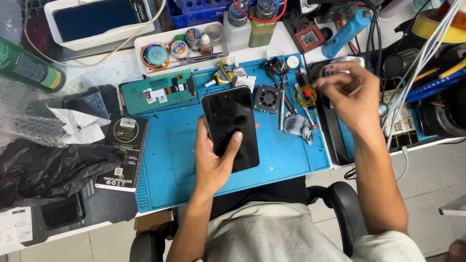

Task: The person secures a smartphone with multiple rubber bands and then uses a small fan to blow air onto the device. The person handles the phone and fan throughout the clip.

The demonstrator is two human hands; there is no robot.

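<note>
My left hand holds a black smartphone with a dark screen, thumb across its lower face, above the blue work mat. My right hand reaches over the right edge of the mat, fingers curled beside a coil of yellow wire and some dark cables; whether it grips anything is unclear. A small black fan lies just right of the phone. Tweezers and thin tools rest next to it, above a grey cloth.
A teal screen part lies at the mat's top left. A white tray holds tape rolls and small bottles. A black box, black plastic, bubble wrap and a green can sit left. Cables and tools crowd the right.
</note>
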